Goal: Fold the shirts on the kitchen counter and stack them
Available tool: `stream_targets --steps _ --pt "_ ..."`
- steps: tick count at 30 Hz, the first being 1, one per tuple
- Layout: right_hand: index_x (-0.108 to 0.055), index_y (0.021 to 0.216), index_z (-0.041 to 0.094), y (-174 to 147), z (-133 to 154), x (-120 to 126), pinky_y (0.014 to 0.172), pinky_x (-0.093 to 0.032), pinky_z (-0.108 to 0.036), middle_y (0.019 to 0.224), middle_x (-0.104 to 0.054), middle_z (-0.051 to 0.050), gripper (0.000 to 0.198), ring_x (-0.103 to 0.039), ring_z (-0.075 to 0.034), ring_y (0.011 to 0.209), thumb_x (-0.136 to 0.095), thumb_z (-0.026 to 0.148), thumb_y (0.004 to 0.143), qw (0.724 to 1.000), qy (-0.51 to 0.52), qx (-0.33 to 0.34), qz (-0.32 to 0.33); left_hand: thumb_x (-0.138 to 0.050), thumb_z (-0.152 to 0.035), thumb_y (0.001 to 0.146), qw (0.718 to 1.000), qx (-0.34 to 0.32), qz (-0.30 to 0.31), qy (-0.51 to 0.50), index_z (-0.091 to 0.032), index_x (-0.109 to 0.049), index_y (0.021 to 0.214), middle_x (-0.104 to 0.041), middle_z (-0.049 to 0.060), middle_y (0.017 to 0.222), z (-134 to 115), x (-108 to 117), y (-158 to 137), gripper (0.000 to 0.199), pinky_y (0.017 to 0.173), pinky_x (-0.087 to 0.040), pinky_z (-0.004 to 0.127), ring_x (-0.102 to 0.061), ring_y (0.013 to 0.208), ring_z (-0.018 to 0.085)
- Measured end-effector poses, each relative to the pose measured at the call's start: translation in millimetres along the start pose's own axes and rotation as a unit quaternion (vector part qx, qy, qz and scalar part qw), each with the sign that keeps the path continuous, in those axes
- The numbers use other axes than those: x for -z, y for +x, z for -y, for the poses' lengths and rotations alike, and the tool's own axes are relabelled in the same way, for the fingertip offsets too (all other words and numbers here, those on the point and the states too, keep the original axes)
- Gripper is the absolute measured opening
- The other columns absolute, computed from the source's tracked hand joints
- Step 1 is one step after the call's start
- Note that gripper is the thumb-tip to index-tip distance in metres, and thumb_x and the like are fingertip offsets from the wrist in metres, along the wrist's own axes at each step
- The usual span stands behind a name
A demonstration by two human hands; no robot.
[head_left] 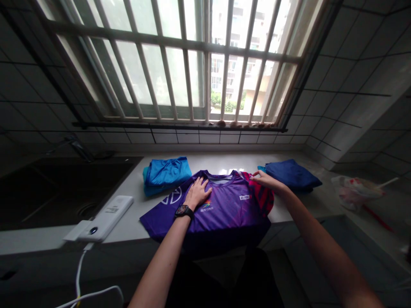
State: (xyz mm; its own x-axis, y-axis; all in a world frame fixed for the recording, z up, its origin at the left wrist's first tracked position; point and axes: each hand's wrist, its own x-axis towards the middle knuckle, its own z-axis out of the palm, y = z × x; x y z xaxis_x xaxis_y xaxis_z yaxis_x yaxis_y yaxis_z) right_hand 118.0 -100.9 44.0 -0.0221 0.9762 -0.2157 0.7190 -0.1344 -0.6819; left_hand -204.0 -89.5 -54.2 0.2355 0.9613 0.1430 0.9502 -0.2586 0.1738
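Note:
A purple T-shirt (224,205) with printed logos lies spread on the white counter, its collar toward the window and its lower part hanging over the front edge. My left hand (198,192), with a black watch on the wrist, rests flat on the chest near the collar, fingers apart. At the shirt's right shoulder, my right hand (267,179) has its thumb and fingertips closed on the fabric by the red-and-black patterned sleeve (265,199). That sleeve bunches below the hand, while the other sleeve lies flat at the left.
Folded blue cloth (168,171) lies left of the shirt, folded navy cloth (293,173) right of it. A white power bank (109,216) with a cable sits beside the dark sink (28,184). Far right is a plastic bag (355,190). Behind stands a barred window (205,85).

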Motion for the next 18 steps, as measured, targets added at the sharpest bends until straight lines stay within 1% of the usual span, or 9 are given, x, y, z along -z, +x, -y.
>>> stream_targets --steps 3,4,6,8,10,12,13,16,18 --pt "-0.047 0.138 0.018 -10 14 -1 0.068 -0.055 -0.027 0.111 -0.074 -0.011 0.046 -0.069 -0.016 0.071 -0.049 0.041 0.098 0.983 0.141 0.049 0.106 -0.043 -0.046 0.098 1.0 -0.002 0.001 -0.003 -0.018 -0.05 0.148 -0.041 0.013 0.16 0 0 -1 0.058 0.118 -0.037 0.045 -0.035 0.149 0.03" --pt "-0.043 0.142 0.018 -11 18 -2 0.069 -0.056 -0.028 0.113 -0.074 -0.012 0.046 -0.069 -0.015 0.07 -0.042 0.038 0.101 0.976 0.174 0.067 0.113 -0.043 -0.046 0.098 1.0 -0.003 0.0 -0.004 -0.018 -0.05 0.148 -0.042 0.014 0.159 0 0 -1 0.058 0.118 -0.037 0.045 -0.035 0.149 0.03" --pt "-0.038 0.147 0.018 -12 20 -7 0.076 -0.057 -0.031 0.117 -0.073 -0.014 0.046 -0.071 -0.015 0.073 -0.032 0.031 0.103 0.967 0.221 0.085 0.091 -0.042 -0.047 0.098 1.0 -0.004 -0.003 -0.003 -0.019 -0.05 0.148 -0.043 0.013 0.159 1 -1 -1 0.058 0.117 -0.037 0.045 -0.036 0.149 0.031" --pt "-0.04 0.145 0.016 -11 16 -15 0.082 -0.058 -0.035 0.118 -0.072 -0.015 0.045 -0.074 -0.018 0.08 -0.034 0.026 0.101 0.97 0.22 0.079 0.064 -0.042 -0.048 0.098 1.0 -0.004 -0.002 0.0 -0.019 -0.049 0.148 -0.043 0.013 0.159 1 -1 -1 0.058 0.117 -0.038 0.045 -0.036 0.149 0.03" --pt "-0.053 0.135 0.015 -10 10 -26 0.088 -0.057 -0.038 0.115 -0.073 -0.014 0.039 -0.074 -0.021 0.09 -0.043 0.025 0.098 0.983 0.148 0.089 0.062 -0.041 -0.047 0.098 1.0 -0.004 0.0 0.002 -0.019 -0.049 0.148 -0.042 0.013 0.159 2 -2 0 0.058 0.117 -0.037 0.044 -0.036 0.149 0.03" --pt "-0.065 0.123 0.018 -10 2 -43 0.097 -0.054 -0.04 0.117 -0.073 -0.01 0.031 -0.07 -0.023 0.105 -0.051 0.025 0.095 0.987 0.033 0.143 0.07 -0.042 -0.047 0.098 1.0 -0.004 0.0 0.003 -0.018 -0.049 0.148 -0.042 0.013 0.159 2 -2 0 0.058 0.118 -0.037 0.045 -0.035 0.149 0.03" --pt "-0.068 0.12 0.02 -12 -1 -52 0.103 -0.05 -0.041 0.121 -0.072 -0.009 0.03 -0.067 -0.024 0.114 -0.053 0.025 0.095 0.981 -0.022 0.18 0.071 -0.042 -0.047 0.098 1.0 -0.005 0.0 0.002 -0.018 -0.05 0.148 -0.042 0.013 0.159 2 -2 0 0.058 0.118 -0.037 0.045 -0.035 0.149 0.03" --pt "-0.067 0.128 0.021 -16 -9 -81 0.116 -0.038 -0.038 0.143 -0.06 -0.01 0.036 -0.051 -0.023 0.137 -0.053 0.027 0.096 0.948 -0.15 0.27 0.08 -0.041 -0.047 0.098 1.0 -0.006 -0.003 0.003 -0.018 -0.05 0.148 -0.042 0.014 0.159 2 -2 0 0.058 0.118 -0.037 0.045 -0.036 0.149 0.03" --pt "-0.059 0.14 0.021 -17 -13 -97 0.12 -0.031 -0.041 0.156 -0.047 -0.01 0.044 -0.039 -0.024 0.146 -0.051 0.032 0.098 0.931 -0.21 0.285 0.085 -0.04 -0.047 0.099 1.0 -0.006 0.0 0.007 -0.018 -0.049 0.149 -0.042 0.014 0.159 2 -2 0 0.059 0.118 -0.036 0.045 -0.035 0.149 0.03"
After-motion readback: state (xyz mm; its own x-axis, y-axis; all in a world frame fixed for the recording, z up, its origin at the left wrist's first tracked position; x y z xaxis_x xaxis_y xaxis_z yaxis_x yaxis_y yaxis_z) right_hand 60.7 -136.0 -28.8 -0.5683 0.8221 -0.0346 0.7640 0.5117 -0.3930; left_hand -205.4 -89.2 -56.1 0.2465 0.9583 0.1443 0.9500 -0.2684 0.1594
